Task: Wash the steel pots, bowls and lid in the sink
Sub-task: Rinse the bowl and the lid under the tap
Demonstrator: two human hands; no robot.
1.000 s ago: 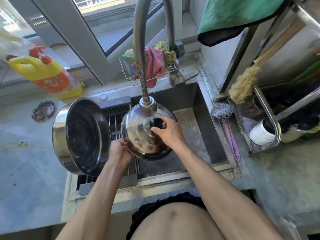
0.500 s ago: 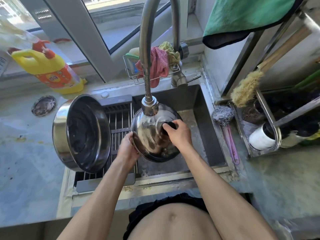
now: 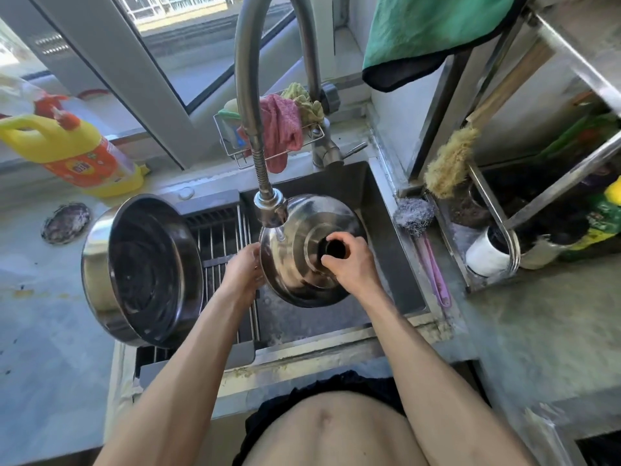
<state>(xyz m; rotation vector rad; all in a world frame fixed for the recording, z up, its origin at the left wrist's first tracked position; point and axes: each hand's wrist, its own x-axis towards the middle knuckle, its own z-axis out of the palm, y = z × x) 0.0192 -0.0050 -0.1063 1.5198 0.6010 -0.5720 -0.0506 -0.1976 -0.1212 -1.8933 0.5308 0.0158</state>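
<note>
Around your sink: bottle, cloths, scrubbers.
You see a yellow detergent bottle (image 3: 77,153) lying left, a pink rag (image 3: 280,129) in the wire caddy (image 3: 235,153), a green towel (image 3: 433,25) hanging, and steel wool (image 3: 413,216) at right.

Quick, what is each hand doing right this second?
Left hand: holds the rim of the steel lid; how its fingers lie is hidden.
Right hand: fingers curled round the lid's black knob, under the tap.
</note>
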